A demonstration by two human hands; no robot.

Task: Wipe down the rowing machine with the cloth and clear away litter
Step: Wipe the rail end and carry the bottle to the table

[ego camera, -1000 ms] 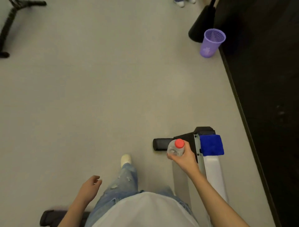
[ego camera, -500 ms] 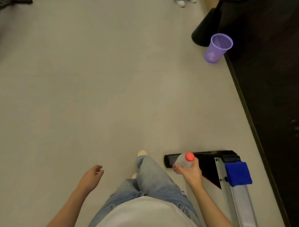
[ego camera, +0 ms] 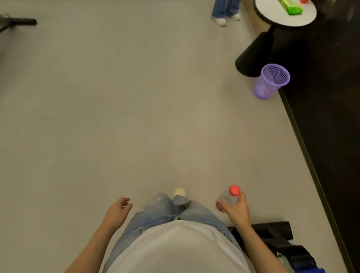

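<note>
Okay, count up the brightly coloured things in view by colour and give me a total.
Red: 2, bottle cap and a cut-off bit on the table
Purple: 1, basket
Green: 1, packet
Blue: 1, cloth
Total: 5

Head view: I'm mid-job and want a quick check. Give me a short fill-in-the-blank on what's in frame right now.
1. The right hand grips a clear bottle with a ____ cap.
2. The ____ mesh basket stands on the floor ahead, beside the black table base.
3. On the round table lies a ____ packet.

Missing words: red; purple; green.
</note>
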